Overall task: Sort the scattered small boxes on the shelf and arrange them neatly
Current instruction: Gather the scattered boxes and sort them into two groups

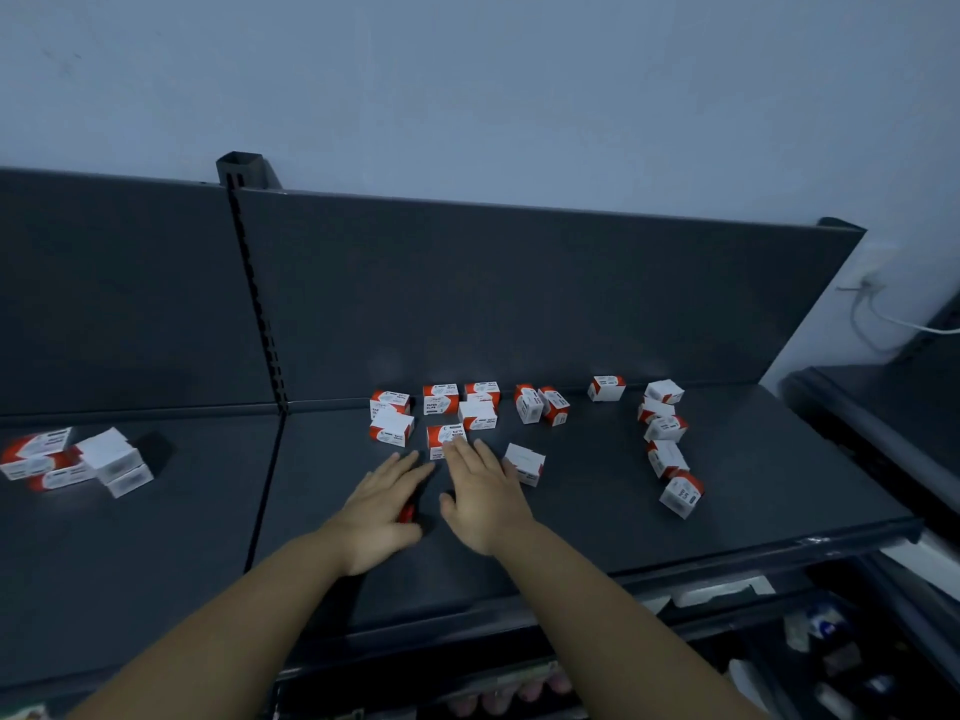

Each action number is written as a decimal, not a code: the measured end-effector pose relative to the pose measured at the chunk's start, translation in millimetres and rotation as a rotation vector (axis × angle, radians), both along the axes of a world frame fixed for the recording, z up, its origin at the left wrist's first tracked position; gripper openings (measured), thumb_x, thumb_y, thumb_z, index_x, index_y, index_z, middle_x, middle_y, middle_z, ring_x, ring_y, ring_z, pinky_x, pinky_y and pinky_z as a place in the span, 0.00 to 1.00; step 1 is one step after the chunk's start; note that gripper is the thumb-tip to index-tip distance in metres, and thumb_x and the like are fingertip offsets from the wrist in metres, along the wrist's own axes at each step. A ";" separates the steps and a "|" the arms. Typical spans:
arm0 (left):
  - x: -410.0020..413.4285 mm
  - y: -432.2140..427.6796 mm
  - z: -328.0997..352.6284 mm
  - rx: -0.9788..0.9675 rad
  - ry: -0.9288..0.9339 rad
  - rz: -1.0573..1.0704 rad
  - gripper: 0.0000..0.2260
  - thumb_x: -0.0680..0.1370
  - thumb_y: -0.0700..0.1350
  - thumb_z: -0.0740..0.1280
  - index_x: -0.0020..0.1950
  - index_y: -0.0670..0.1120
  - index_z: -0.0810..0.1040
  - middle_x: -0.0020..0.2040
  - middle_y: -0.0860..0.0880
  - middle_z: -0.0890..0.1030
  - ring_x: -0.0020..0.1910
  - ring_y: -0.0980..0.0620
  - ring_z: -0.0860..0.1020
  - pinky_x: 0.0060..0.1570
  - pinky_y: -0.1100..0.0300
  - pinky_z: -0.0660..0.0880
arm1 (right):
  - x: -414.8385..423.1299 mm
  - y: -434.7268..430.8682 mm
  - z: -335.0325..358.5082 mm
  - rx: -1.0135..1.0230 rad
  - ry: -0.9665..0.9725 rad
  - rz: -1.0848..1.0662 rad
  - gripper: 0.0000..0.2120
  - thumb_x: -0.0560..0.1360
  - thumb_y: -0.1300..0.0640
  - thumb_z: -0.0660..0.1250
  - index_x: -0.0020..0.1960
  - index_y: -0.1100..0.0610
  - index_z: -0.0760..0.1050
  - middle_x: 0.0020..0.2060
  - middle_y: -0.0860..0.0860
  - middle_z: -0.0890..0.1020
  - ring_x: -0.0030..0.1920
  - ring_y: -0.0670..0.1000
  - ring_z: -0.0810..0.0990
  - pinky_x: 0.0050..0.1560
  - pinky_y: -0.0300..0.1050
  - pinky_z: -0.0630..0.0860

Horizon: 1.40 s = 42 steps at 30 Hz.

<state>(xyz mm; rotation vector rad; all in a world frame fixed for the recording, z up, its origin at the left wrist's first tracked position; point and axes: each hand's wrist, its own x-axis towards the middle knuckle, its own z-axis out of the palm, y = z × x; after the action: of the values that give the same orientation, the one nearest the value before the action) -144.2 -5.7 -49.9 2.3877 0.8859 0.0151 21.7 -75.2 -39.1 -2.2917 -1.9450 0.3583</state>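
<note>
Hands seemingly flat, dark shelf, blue wall

The shelf looks like sheet metal under dark grey paint, smooth and mostly matt, with a faint sheen where the light catches it. The back panel has the same painted metal finish, as does the slotted upright. The small boxes are thin printed card, white and red, matt. The wall behind is smooth, matt paint. The cable looks like white plastic, slightly glossy.
</note>
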 end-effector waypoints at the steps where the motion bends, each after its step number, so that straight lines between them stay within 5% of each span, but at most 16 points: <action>1: -4.7 4.0 3.0 -0.033 -0.024 -0.026 0.41 0.68 0.57 0.59 0.80 0.56 0.49 0.80 0.57 0.45 0.78 0.55 0.41 0.76 0.56 0.42 | -0.2 2.1 0.1 -0.010 -0.007 -0.006 0.31 0.83 0.51 0.55 0.81 0.53 0.46 0.81 0.48 0.47 0.80 0.52 0.43 0.78 0.59 0.44; 4: -19.9 19.2 1.5 0.076 -0.002 -0.029 0.37 0.68 0.54 0.64 0.77 0.55 0.59 0.75 0.58 0.58 0.74 0.53 0.56 0.71 0.56 0.56 | -1.8 7.6 -0.7 -0.036 -0.038 -0.029 0.31 0.83 0.54 0.56 0.81 0.53 0.45 0.81 0.48 0.46 0.80 0.53 0.42 0.77 0.60 0.43; 8: -34.1 34.4 -15.0 0.131 -0.085 0.088 0.20 0.72 0.55 0.63 0.64 0.59 0.68 0.61 0.58 0.70 0.62 0.52 0.68 0.59 0.59 0.64 | -5.9 19.2 -2.4 -0.077 -0.115 -0.063 0.34 0.82 0.57 0.56 0.81 0.52 0.40 0.81 0.49 0.41 0.80 0.53 0.38 0.77 0.58 0.39; 11: -34.1 43.3 -26.6 0.134 -0.167 0.126 0.19 0.77 0.58 0.64 0.67 0.57 0.69 0.61 0.58 0.71 0.60 0.55 0.67 0.57 0.61 0.62 | -10.3 26.8 -3.5 -0.114 -0.146 -0.072 0.34 0.82 0.56 0.57 0.81 0.54 0.42 0.81 0.50 0.45 0.80 0.53 0.42 0.77 0.59 0.40; 16: -23.3 52.7 -36.5 0.123 -0.264 0.240 0.22 0.79 0.56 0.65 0.72 0.54 0.69 0.62 0.54 0.72 0.60 0.54 0.69 0.58 0.61 0.63 | -11.3 31.7 4.0 0.034 -0.144 -0.125 0.28 0.78 0.56 0.62 0.77 0.52 0.61 0.74 0.52 0.65 0.75 0.54 0.61 0.76 0.56 0.54; 21: -23.9 55.8 -40.8 0.136 -0.280 0.199 0.24 0.80 0.57 0.62 0.75 0.56 0.64 0.60 0.57 0.70 0.59 0.56 0.68 0.58 0.62 0.62 | -10.7 36.8 2.0 -0.024 0.063 -0.182 0.32 0.79 0.65 0.62 0.80 0.51 0.56 0.78 0.53 0.57 0.77 0.55 0.58 0.76 0.51 0.59; 25: -24.0 63.6 -42.9 0.043 -0.335 0.209 0.24 0.80 0.52 0.64 0.76 0.55 0.64 0.58 0.56 0.71 0.58 0.55 0.69 0.58 0.63 0.65 | -11.5 40.3 2.5 0.088 0.146 -0.222 0.33 0.76 0.70 0.63 0.77 0.51 0.61 0.75 0.52 0.62 0.74 0.54 0.62 0.74 0.48 0.63; 31: -23.7 67.6 -44.0 0.015 -0.317 0.187 0.26 0.81 0.51 0.64 0.77 0.57 0.60 0.59 0.54 0.71 0.61 0.53 0.70 0.59 0.63 0.66 | -23.3 44.6 -3.7 0.403 0.211 -0.161 0.20 0.82 0.62 0.60 0.73 0.55 0.68 0.71 0.50 0.67 0.71 0.51 0.64 0.71 0.40 0.62; 38: -25.6 65.9 -43.3 -0.095 -0.407 0.227 0.37 0.75 0.57 0.70 0.78 0.62 0.53 0.61 0.57 0.74 0.62 0.55 0.70 0.64 0.55 0.69 | -38.3 44.2 -10.8 0.276 0.248 0.040 0.21 0.80 0.57 0.62 0.73 0.51 0.68 0.68 0.47 0.69 0.66 0.48 0.69 0.67 0.44 0.69; 42: -28.0 68.7 -42.5 -0.127 -0.455 0.214 0.29 0.77 0.59 0.68 0.75 0.65 0.59 0.60 0.57 0.73 0.63 0.55 0.69 0.66 0.56 0.67 | -26.9 42.1 2.8 0.346 0.445 -0.064 0.20 0.81 0.53 0.63 0.73 0.48 0.68 0.66 0.42 0.71 0.65 0.39 0.69 0.66 0.36 0.67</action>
<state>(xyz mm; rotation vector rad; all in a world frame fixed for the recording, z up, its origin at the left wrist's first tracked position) -172.2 63.0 -92.4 2.0403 0.8813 0.5458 -5.3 -33.1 -36.3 -1.8582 -1.5693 0.4401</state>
